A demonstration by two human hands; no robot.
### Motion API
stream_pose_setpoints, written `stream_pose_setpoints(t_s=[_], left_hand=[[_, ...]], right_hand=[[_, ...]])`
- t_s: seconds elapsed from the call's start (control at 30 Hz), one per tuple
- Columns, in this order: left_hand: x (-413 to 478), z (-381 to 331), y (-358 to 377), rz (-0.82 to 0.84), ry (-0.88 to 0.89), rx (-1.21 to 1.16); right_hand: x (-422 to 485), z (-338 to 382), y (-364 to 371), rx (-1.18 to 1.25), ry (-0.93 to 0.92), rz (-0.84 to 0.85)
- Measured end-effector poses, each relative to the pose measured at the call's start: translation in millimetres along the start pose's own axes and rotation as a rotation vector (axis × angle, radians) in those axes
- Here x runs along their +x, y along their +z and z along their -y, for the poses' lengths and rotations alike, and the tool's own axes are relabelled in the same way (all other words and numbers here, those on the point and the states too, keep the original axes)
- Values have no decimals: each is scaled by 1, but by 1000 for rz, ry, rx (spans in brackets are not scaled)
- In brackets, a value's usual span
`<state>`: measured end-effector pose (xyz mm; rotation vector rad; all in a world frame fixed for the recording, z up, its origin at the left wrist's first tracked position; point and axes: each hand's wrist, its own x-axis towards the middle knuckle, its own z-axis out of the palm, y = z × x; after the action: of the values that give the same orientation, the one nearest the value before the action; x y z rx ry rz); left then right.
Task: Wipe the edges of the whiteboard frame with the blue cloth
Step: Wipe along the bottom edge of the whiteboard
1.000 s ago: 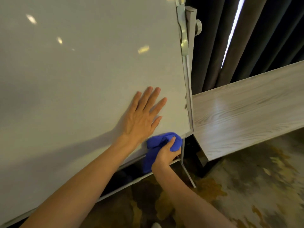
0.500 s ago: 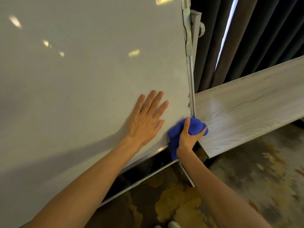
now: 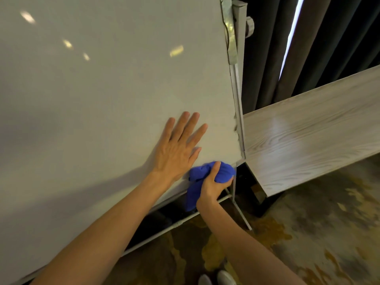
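right hand [image 3: 211,185] bunches the blue cloth [image 3: 223,172] in a closed grip against the whiteboard frame [image 3: 239,128] at its lower right corner. left hand [image 3: 177,149] lies spread flat on the board, a wooden table [image 3: 308,136] beyond.

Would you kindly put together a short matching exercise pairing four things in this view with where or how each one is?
Things:
1. left hand
2. right hand
3. crumpled blue cloth
4. pale wood-grain tabletop

States:
A. to the right of the whiteboard's grey metal frame
B. bunched at the frame's lower right corner
C. spread flat on the white whiteboard surface
D. closed in a grip around the cloth

Pairs: 1-C, 2-D, 3-B, 4-A
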<state>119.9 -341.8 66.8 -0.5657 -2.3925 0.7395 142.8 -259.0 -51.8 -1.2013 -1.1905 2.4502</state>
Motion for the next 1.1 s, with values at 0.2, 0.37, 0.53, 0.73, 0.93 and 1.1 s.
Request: stream_pose_setpoints(t_s=[0.2,0.37,0.53,0.73,0.93,1.1], left_hand=[[0,5,0,-2,32,-13],[-16,9,6,-18,25,-15],[-42,19,9,9,-10,0],[-65,31,11,5,-3,-1],[-92,47,16,-1,-24,-25],[-121,62,24,-20,-61,-36]], right_hand=[[37,40,-10,-115,4,17],[29,30,-10,-87,-69,33],[6,1,-10,-68,-61,57],[-29,-32,-13,-86,132,170],[-16,-24,-10,3,0,125],[-42,-49,-1,-37,0,98]])
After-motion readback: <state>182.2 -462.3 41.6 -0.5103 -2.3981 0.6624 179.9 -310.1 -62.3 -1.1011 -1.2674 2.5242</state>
